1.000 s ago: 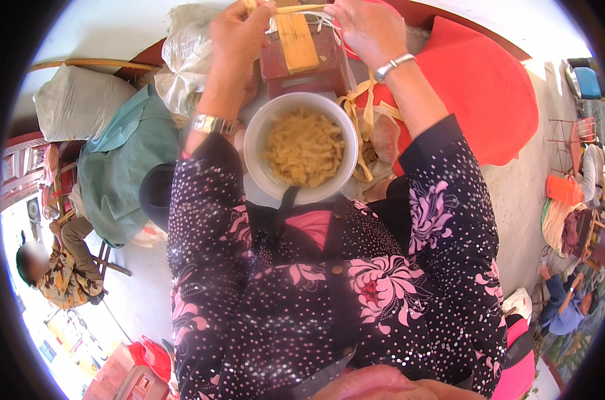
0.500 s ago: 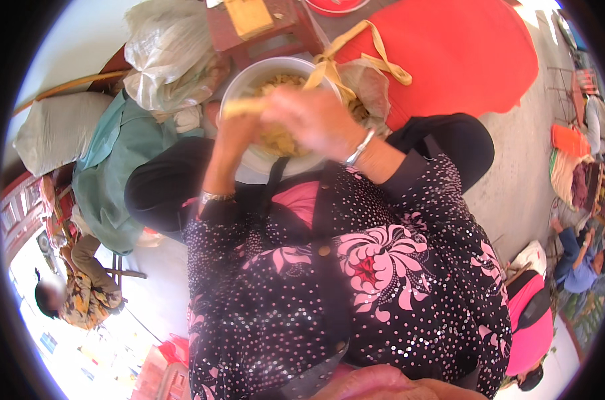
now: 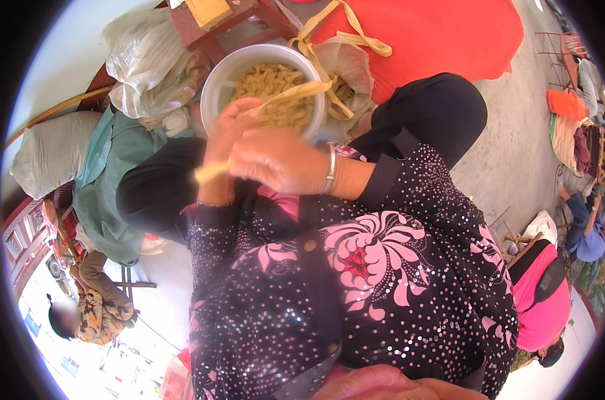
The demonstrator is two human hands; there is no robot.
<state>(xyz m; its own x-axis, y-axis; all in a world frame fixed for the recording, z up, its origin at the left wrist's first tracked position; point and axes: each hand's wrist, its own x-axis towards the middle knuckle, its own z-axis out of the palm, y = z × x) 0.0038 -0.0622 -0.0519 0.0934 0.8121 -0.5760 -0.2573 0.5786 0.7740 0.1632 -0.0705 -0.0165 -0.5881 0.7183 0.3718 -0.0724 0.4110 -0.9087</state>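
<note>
In front of my left forearm, my right hand (image 3: 279, 160) is closed, and a short blurred end of a flat yellow strip (image 3: 290, 92) pokes out past its fingertips. Just behind it my left hand (image 3: 228, 130) is closed around the strip, its fingers partly hidden by the right hand. From the left hand the strip runs over a white bucket (image 3: 210, 79) and on to the far right in loose loops. Short yellow pieces (image 3: 272, 83), folded or knotted, fill much of the bucket.
Beyond the bucket stands a red-brown wooden stool (image 3: 212, 45) with a yellow block on it. An open plastic sack (image 3: 357, 63) and a red sheet (image 3: 429, 40) lie to the right. Stuffed sacks (image 3: 142, 67) and green cloth (image 3: 106, 200) sit left. Other people sit farther off.
Both hands have come nearer to me, from over the bucket to its near side. The right hand now crosses in front of the left wrist, and more of the bucket's contents shows.
</note>
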